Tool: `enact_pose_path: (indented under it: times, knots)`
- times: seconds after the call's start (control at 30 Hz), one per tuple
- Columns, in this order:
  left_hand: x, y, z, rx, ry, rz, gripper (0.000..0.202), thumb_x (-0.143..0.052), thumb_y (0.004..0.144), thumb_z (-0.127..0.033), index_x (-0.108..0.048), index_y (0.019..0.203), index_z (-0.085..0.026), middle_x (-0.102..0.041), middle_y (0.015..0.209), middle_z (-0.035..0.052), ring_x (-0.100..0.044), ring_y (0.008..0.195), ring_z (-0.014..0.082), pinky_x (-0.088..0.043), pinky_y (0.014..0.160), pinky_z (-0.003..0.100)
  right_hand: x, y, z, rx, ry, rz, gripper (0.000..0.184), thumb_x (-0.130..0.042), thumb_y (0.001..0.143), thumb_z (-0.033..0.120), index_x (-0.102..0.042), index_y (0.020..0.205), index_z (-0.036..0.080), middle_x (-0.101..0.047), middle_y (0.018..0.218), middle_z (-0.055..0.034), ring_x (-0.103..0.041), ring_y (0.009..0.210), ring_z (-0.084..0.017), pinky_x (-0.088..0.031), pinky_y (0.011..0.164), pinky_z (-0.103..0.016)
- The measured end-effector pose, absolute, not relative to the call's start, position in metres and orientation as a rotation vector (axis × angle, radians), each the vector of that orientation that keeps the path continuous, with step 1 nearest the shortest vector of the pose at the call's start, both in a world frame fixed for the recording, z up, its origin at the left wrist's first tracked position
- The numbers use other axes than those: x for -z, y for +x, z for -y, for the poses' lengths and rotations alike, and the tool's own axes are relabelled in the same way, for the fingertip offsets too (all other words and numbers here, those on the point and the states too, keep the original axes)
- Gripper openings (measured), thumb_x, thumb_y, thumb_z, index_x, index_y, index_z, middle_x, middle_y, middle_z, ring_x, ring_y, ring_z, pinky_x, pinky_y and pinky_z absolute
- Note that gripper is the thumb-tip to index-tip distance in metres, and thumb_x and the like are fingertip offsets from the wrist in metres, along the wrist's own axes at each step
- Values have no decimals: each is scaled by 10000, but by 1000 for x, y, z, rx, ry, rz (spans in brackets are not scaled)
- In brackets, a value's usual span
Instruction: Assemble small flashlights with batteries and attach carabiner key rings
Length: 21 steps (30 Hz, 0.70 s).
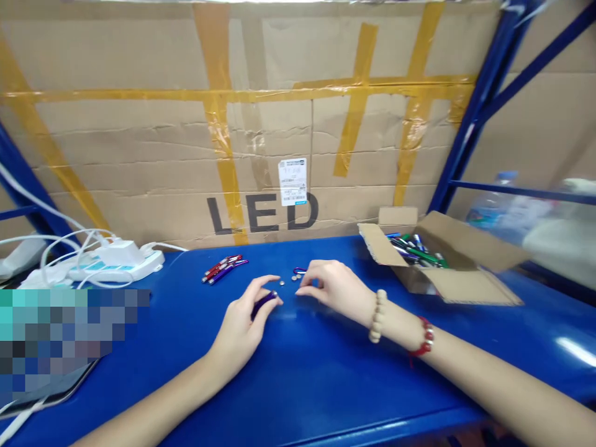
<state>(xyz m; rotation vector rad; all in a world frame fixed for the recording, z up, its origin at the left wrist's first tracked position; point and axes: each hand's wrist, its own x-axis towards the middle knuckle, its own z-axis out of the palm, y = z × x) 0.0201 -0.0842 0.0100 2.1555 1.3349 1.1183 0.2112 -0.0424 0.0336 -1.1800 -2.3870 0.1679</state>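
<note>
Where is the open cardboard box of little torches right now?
In the head view the cardboard box sits on the blue table, right of centre, just beyond the right hand, beside the blue rack post.

Power strip (125, 264) sits at rear left corner of table (326, 385); carton (465, 282) of pens (419, 253) rear right. Loose pens (223, 268) lie rear centre, small discs (287, 281) right of them.
</note>
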Motion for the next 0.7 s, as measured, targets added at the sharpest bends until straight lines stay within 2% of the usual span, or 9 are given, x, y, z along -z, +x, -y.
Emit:
enact_pose_path:
  times: [0.13,0.23,0.3,0.37,0.43,0.5,0.6,0.67,0.7]
  knots:
    - [-14,20,83,-1145,2099,-1433,336,-405,863,-378,-455,1141,-197,-695,870,47,-642,862,189,-460,840,324,-36,212,46,-25,-1381,2519,157,-647,753,340,-696,731,192,-658,834,-46,-615,779,-173,-383,572,-224]
    - [-15,18,79,-1173,2100,-1480,363,-416,846,-420,-466,1134,-206,-692,885,50,-636,921,206,-457,857,337,-47,216,49,-43,-1401,2486,230,-648,729,429,-697,816,223,-676,835,-29,-625,795,-181,-380,562,-222]
    - [-14,16,75,-1214,2099,-1524,384,-412,841,-440,-472,1140,-206,-689,893,53,-644,911,212,-466,850,341,-63,227,47,-89,-1373,2415,313,-583,753,516,-686,879,249,-683,807,-9,-631,761,-162,-394,572,-220]
    - [-13,14,72,-1237,2097,-1568,399,-418,828,-460,-482,1129,-205,-691,874,49,-650,896,218,-479,831,342,-84,248,41,-152,-1375,2325,333,-499,812,525,-681,863,251,-679,729,9,-625,646,-118,-409,580,-210]
    - [-12,12,69,-1226,2106,-1597,398,-420,822,-471,-490,1116,-213,-693,862,41,-650,902,217,-494,801,324,-105,280,29,-165,-1508,2246,284,-513,827,453,-672,841,219,-671,690,8,-603,560,-84,-421,589,-197]
    - [-12,12,68,-1215,2108,-1616,399,-422,816,-480,-488,1114,-224,-696,862,35,-647,918,215,-517,717,281,-120,318,17,-118,-1763,2138,175,-586,786,312,-675,829,167,-670,688,-28,-601,555,-98,-431,590,-207]
    - [-12,10,66,-1230,2088,-1638,418,-428,809,-489,-464,1138,-233,-699,862,34,-653,900,211,-517,572,222,-125,370,5,-182,-1947,2113,34,-681,614,99,-676,644,84,-626,538,-51,-566,475,-115,-418,509,-214]
    - [-12,8,64,-1227,2089,-1636,430,-435,807,-489,-450,1153,-234,-702,862,34,-663,866,205,-507,523,203,-116,391,4,-327,-2000,2151,113,-708,508,53,-681,614,85,-618,513,-16,-540,438,-86,-388,456,-175]
    - [-11,6,63,-1216,2098,-1628,435,-439,804,-491,-449,1155,-234,-704,860,34,-668,850,203,-501,499,196,-110,397,4,-395,-2002,2167,160,-707,504,80,-697,664,90,-627,535,3,-528,428,-65,-373,444,-157]
